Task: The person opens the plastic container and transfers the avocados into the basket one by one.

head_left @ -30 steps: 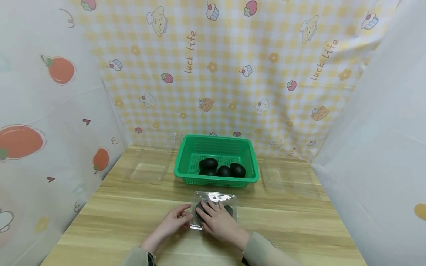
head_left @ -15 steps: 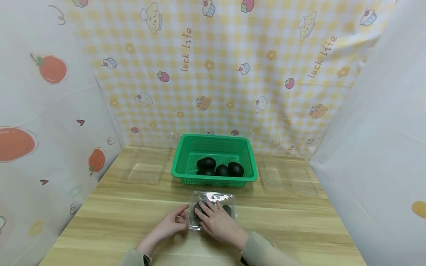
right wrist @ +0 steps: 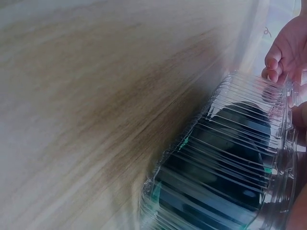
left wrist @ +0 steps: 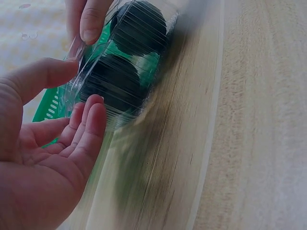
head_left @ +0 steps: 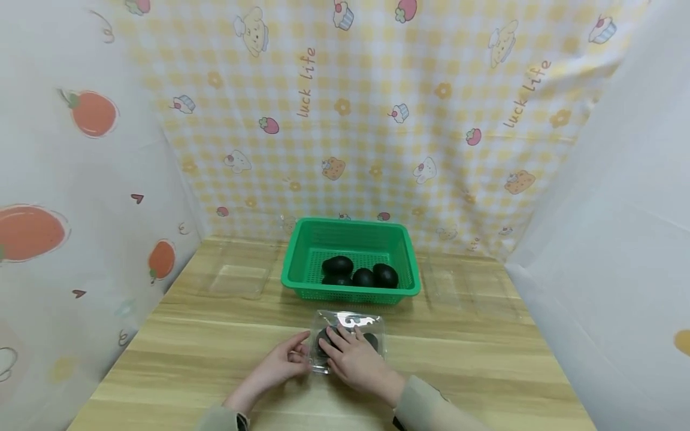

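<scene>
A clear plastic clamshell box [head_left: 379, 328] sits on the wooden table in front of me, with dark avocados [left wrist: 115, 82] showing through its ribbed wall. My right hand [head_left: 358, 364] lies across the top of the box, fingers spread and pressing on the lid; it hides part of the contents. At the box's left edge is my left hand [head_left: 280, 363]. In the left wrist view its thumb meets the rim while the slightly bent fingers [left wrist: 96, 115] lie by the wall, with space between thumb and fingers.
Behind the box stands a green basket [head_left: 291, 272] with several avocados [head_left: 338, 265] inside. Clear plastic containers lie to the basket's left [head_left: 237, 279] and right [head_left: 444, 286]. A patterned cloth [head_left: 345, 131] hangs at the back, with pale side sheets.
The left thumb and fingers have shifted slightly at the box's edge. My right hand keeps its place on the lid. The head view sways a little.
</scene>
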The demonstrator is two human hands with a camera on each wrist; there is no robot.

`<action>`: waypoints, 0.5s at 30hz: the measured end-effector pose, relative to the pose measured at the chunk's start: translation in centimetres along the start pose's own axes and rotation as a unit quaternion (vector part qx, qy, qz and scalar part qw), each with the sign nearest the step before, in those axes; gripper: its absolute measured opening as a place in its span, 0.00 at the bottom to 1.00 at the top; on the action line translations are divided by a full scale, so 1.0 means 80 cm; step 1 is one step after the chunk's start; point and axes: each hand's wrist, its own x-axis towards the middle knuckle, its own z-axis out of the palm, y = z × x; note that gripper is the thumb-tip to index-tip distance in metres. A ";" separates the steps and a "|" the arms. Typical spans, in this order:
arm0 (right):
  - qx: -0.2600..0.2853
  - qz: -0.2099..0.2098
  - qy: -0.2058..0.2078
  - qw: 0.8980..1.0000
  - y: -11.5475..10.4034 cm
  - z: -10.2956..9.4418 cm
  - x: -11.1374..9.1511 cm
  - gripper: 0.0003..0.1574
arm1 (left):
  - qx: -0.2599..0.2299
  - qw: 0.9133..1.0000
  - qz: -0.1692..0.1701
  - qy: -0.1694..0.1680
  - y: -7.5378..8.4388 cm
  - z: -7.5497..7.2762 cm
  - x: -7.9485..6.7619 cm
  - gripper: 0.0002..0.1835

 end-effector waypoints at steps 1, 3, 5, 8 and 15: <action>0.000 0.001 0.000 1.000 0.000 0.001 -0.002 0.27 | 0.002 1.000 0.001 -0.002 -0.001 0.001 0.001 0.42; 0.001 0.002 0.003 1.000 0.002 0.002 -0.004 0.27 | 0.002 1.000 -0.001 -0.003 -0.002 0.004 0.002 0.42; 0.002 0.002 0.004 1.000 0.003 0.002 -0.005 0.26 | 0.004 1.000 -0.002 0.001 -0.003 0.006 0.004 0.43; 0.010 0.000 0.007 1.000 0.004 0.001 -0.004 0.26 | 0.007 1.000 -0.004 0.012 -0.005 0.007 0.005 0.44; 0.018 -0.003 0.008 1.000 0.004 -0.002 0.002 0.26 | 0.030 0.999 -0.013 0.034 -0.004 0.006 0.003 0.43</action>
